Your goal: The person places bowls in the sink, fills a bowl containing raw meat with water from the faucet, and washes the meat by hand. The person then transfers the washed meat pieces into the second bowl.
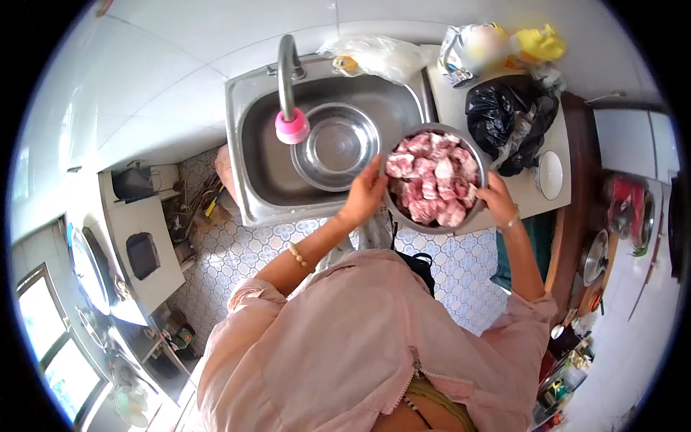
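Note:
A round grey metal bowl (pixel 397 213) is held between my two hands, over the sink's right edge and the counter. Chunks of raw meat on the bone (pixel 434 173), pink with white fat, fill it. My left hand (pixel 366 189) grips the bowl's left rim, fingers partly hidden behind it. On the opposite side my right hand (pixel 498 199) has its thumb at the rim and its fingers round the outside. Left of the bowl, an empty shiny steel basin (pixel 335 146) lies inside the sink (pixel 248 169).
A faucet (pixel 288 72) with a pink nozzle (pixel 292 128) hangs over the sink. Clear plastic bags (pixel 385 57) lie behind it. On the right counter are a black plastic bag (pixel 497 115), a white bowl (pixel 549 175) and a yellow bag (pixel 540 45).

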Action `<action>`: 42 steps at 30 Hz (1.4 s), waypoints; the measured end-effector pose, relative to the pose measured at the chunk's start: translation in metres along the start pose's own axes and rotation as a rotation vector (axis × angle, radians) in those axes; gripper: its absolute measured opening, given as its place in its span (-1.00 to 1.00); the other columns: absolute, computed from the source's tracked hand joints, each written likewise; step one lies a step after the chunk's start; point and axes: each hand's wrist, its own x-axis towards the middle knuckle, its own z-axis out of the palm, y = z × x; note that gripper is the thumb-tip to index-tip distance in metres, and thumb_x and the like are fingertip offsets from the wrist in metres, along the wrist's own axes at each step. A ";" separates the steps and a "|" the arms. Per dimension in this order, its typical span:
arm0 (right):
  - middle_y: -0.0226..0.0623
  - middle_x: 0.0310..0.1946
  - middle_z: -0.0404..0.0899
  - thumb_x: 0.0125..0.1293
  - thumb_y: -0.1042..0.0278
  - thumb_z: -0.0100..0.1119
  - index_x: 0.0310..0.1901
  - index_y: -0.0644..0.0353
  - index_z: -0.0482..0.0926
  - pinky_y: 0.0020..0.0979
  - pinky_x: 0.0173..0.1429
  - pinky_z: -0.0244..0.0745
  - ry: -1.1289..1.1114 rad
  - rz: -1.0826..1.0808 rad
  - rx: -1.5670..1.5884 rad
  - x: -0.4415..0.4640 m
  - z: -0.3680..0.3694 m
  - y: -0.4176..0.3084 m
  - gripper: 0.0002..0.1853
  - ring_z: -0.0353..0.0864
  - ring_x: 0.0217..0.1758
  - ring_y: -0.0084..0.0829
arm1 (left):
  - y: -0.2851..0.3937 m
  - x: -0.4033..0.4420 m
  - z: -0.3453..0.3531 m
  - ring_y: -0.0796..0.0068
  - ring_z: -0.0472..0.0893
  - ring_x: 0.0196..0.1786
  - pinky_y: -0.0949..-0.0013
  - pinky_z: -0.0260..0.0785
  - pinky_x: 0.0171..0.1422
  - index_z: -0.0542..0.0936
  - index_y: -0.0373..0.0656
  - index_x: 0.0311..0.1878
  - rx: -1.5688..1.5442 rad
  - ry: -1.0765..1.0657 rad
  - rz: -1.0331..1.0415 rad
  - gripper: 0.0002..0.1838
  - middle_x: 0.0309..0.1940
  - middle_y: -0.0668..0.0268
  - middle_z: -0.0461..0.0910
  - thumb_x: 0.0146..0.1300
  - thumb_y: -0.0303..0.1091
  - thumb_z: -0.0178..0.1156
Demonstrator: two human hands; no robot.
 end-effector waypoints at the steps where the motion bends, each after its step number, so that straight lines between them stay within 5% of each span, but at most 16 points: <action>1: -0.44 -0.56 0.41 -0.03 0.47 -0.03 -0.26 0.25 0.40 -0.58 -0.63 0.24 -0.051 0.009 -0.016 0.015 0.013 -0.001 -0.77 0.33 -0.66 -0.63 | 0.014 -0.003 -0.013 0.64 0.48 -0.28 0.60 0.36 -0.24 0.09 -0.32 0.30 -0.013 0.047 -0.036 -0.46 -0.13 0.26 0.49 0.25 -0.50 -0.09; 8: -0.52 -0.68 0.38 -0.06 0.46 0.01 -0.47 0.21 0.48 -0.62 -0.76 0.12 -0.164 0.248 -0.081 0.122 0.098 0.004 -0.92 0.27 -0.74 -0.68 | -0.016 0.014 -0.103 0.63 0.51 -0.39 0.58 0.45 -0.46 0.25 -0.13 0.22 -0.143 0.126 -0.425 -0.58 -0.24 0.39 0.50 0.28 -0.47 -0.18; 13: -0.44 -0.73 0.34 -0.06 0.48 0.06 -0.61 0.19 0.41 -0.61 -0.76 0.08 -0.122 0.332 -0.122 0.167 0.147 -0.006 -0.93 0.25 -0.75 -0.64 | -0.051 0.029 -0.147 0.60 0.38 -0.58 0.52 0.11 -0.70 0.48 -0.10 -0.06 -0.369 0.180 -0.571 -0.74 -0.46 0.40 0.44 0.27 -0.43 -0.16; 16: -0.42 -0.75 0.34 -0.06 0.50 0.05 -0.63 0.20 0.42 -0.60 -0.79 0.04 -0.149 0.364 -0.107 0.194 0.162 -0.010 -0.92 0.21 -0.79 -0.64 | -0.073 0.035 -0.157 0.59 0.34 -0.60 0.54 0.12 -0.69 0.49 -0.10 -0.16 -0.578 0.251 -0.693 -0.79 -0.55 0.42 0.39 0.26 -0.44 -0.15; 17: -0.42 -0.76 0.33 -0.06 0.50 0.05 -0.65 0.20 0.41 -0.60 -0.79 0.03 -0.185 0.378 -0.120 0.199 0.165 -0.014 -0.90 0.19 -0.80 -0.65 | -0.079 0.038 -0.159 0.63 0.32 -0.61 0.56 0.17 -0.67 0.45 -0.08 -0.34 -0.543 0.279 -0.747 -0.84 -0.54 0.43 0.39 0.26 -0.39 -0.16; 26: -0.42 -0.80 0.31 -0.02 0.41 0.04 -0.65 0.20 0.40 -0.59 -0.80 0.13 -0.212 0.500 -0.378 0.239 0.188 -0.029 -0.86 0.24 -0.82 -0.63 | -0.119 0.036 -0.158 0.67 0.28 -0.74 0.62 0.20 -0.73 0.41 -0.06 -0.44 -0.845 0.174 -1.024 -0.83 -0.68 0.46 0.33 0.26 -0.41 -0.12; 35: -0.41 -0.77 0.32 -0.02 0.37 0.07 -0.64 0.22 0.36 -0.56 -0.80 0.15 -0.238 0.441 -0.568 0.238 0.177 -0.077 -0.83 0.23 -0.83 -0.62 | -0.101 0.034 -0.138 0.58 0.40 -0.62 0.45 0.45 -0.58 0.39 -0.16 -0.34 -0.913 0.056 -0.970 -0.90 -0.60 0.38 0.35 0.24 -0.45 -0.13; 38: -0.43 -0.73 0.32 0.00 0.38 0.05 -0.67 0.19 0.33 -0.55 -0.80 0.14 -0.253 0.359 -0.458 0.212 0.161 -0.084 -0.81 0.24 -0.79 -0.63 | -0.041 0.012 -0.118 0.64 0.40 -0.66 0.54 0.44 -0.59 0.46 -0.20 -0.31 -0.833 0.130 -0.855 -0.85 -0.58 0.39 0.45 0.26 -0.42 -0.11; 40: -0.43 -0.70 0.34 0.03 0.40 0.02 -0.51 0.24 0.43 -0.55 -0.77 0.17 -0.194 0.342 -0.462 0.181 0.152 -0.095 -0.90 0.27 -0.76 -0.62 | -0.040 0.007 -0.110 0.60 0.42 -0.61 0.51 0.45 -0.56 0.45 -0.17 -0.19 -0.839 0.096 -0.874 -0.83 -0.51 0.37 0.47 0.24 -0.44 -0.13; 42: -0.40 -0.64 0.38 0.03 0.42 0.00 -0.25 0.29 0.46 -0.57 -0.72 0.23 -0.086 0.288 -0.374 0.152 0.142 -0.101 -0.78 0.31 -0.73 -0.60 | -0.021 -0.001 -0.107 0.58 0.44 -0.58 0.45 0.47 -0.51 0.42 -0.11 -0.06 -0.752 0.083 -0.683 -0.77 -0.46 0.39 0.48 0.23 -0.44 -0.13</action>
